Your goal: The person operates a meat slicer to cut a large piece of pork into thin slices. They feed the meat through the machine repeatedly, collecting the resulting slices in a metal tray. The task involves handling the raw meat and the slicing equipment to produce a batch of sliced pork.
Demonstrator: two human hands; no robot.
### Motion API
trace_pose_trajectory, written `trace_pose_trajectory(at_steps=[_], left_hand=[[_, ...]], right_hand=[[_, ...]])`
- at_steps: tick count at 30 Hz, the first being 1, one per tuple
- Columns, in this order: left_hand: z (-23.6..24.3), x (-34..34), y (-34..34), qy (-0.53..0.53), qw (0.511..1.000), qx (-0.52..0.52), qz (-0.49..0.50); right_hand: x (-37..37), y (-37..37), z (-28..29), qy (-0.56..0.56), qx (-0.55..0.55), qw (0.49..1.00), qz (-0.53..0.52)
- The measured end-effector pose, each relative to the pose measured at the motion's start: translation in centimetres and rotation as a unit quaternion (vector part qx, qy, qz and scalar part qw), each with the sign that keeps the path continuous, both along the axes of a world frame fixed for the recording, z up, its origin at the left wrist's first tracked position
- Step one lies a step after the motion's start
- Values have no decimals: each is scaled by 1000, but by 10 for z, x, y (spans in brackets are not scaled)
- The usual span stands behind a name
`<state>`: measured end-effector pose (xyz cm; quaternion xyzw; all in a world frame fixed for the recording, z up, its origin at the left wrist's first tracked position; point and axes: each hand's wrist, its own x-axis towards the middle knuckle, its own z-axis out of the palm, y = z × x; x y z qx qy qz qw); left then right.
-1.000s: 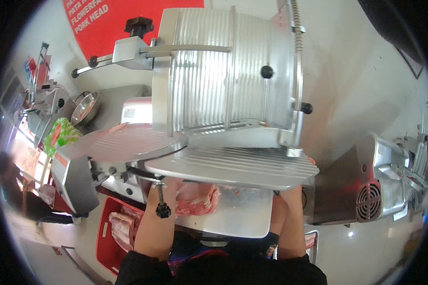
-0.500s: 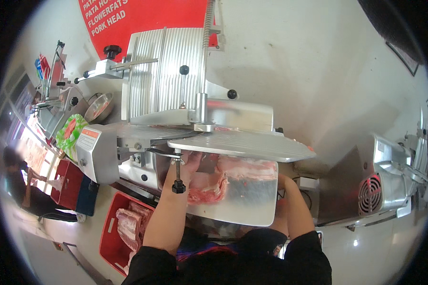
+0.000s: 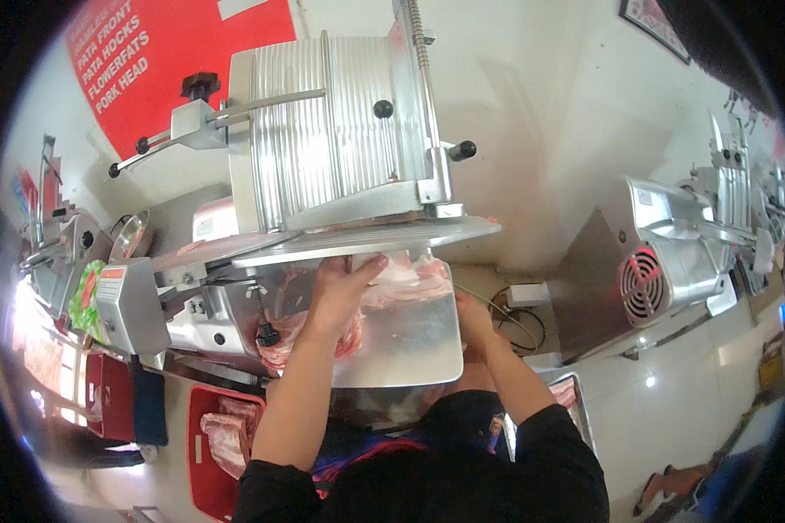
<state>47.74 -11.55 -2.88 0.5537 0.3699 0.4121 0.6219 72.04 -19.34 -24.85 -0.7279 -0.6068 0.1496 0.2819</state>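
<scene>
Under the round blade guard (image 3: 366, 241) of a metal meat slicer (image 3: 323, 131), my left hand (image 3: 344, 283) closes on pale sliced meat (image 3: 401, 281), thumb on top. The slices lie along the back of a metal receiving tray (image 3: 410, 349). Redder meat slices (image 3: 349, 336) lie at the tray's left, partly behind my left forearm. My right hand (image 3: 473, 318) is at the tray's right edge; its fingers are mostly hidden there, so whether they grip the edge does not show.
A red crate (image 3: 202, 453) with meat slabs (image 3: 227, 440) sits on the floor at lower left. Another slicer (image 3: 663, 253) stands to the right, near a loose cable (image 3: 532, 327). A metal tray (image 3: 576, 410) with meat is below my right arm. Another person's foot (image 3: 663, 488) shows at lower right.
The view has shifted, bringing more of the right side into sight. My left hand has moved right across the tray from the redder meat to the paler slices. My right hand stays by the tray's edge.
</scene>
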Motion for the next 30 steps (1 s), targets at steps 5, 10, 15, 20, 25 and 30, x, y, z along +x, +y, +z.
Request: trace_pose_trajectory(at_steps=[5, 10, 15, 20, 25, 30], left_hand=[[-10, 11, -7, 6, 996, 69, -48], [34, 7, -43, 13, 993, 103, -62], [4, -86, -43, 282, 892, 342, 82], [-2, -137, -69, 485, 754, 443, 15], [-40, -141, -80, 486, 676, 548, 73], [-43, -137, -66, 510, 669, 536, 73]], right_hand=[[-18, -10, 138, 366, 292, 883, -40], [-78, -25, 219, 478, 160, 854, 130], [-103, -12, 211, 464, 124, 863, 155], [-108, -6, 203, 390, 88, 904, 153], [-107, -10, 218, 411, 162, 886, 143], [-87, -32, 213, 490, 200, 841, 111]])
